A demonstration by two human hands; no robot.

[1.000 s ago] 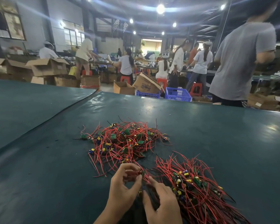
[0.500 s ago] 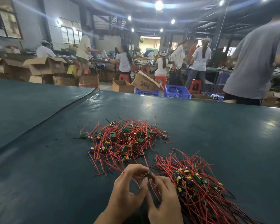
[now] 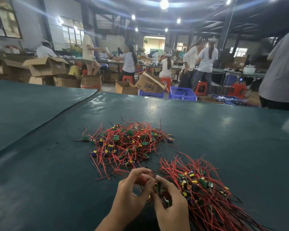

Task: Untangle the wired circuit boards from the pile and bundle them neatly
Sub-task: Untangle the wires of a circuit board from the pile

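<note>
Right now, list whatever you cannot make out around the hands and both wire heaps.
- Head view: the left hand and right hand cover most of the wired circuit board they pinch; its wire run is hidden.
- Head view: the neat bundle runs off the bottom edge; its ends are cut off.
- Head view: boards in the tangled pile overlap, too small to count.

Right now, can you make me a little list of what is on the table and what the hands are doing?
table: dark green cover
far heap: tangled pile of boards with red wires
near right: bundle, wires lying mostly one way
left hand: pinches a wired circuit board
right hand: pinches the same board
where the hands are: near edge, between the two heaps
</note>
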